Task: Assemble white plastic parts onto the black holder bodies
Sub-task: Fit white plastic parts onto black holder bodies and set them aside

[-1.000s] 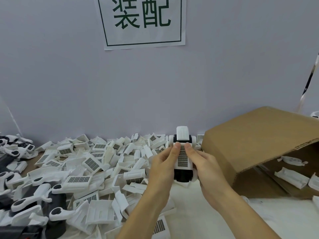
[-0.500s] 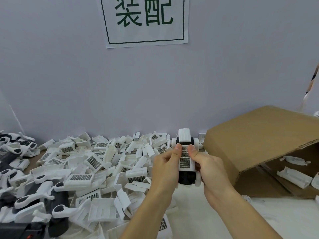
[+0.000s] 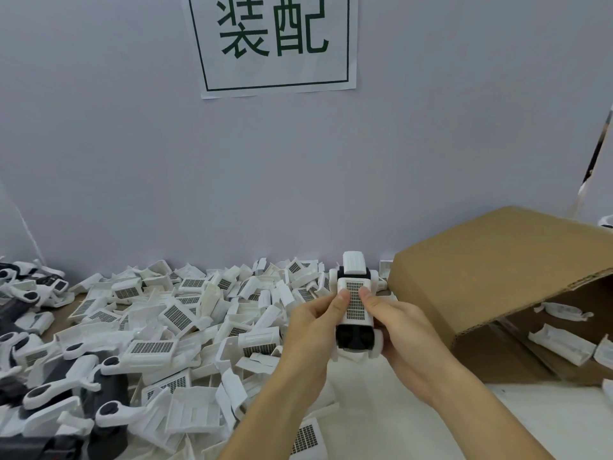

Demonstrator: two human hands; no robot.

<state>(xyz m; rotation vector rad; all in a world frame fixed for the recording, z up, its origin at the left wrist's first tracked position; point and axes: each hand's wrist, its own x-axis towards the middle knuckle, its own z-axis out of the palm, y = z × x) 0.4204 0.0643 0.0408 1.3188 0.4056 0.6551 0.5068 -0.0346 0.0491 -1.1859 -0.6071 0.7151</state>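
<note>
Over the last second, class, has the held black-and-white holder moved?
No. The holder stays just left of the cardboard box, gripped by the left hand and right hand.

Head view, close, facing forward, perhaps slightly downward.

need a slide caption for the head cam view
Both hands, left and right, hold a black holder body with a white gridded part pressed on, above a pile of white parts.

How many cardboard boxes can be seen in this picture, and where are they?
1. The cardboard box lies tipped on its side at the right, beside the hands, its opening toward the lower right with white parts inside. Others may be out of frame.
</note>
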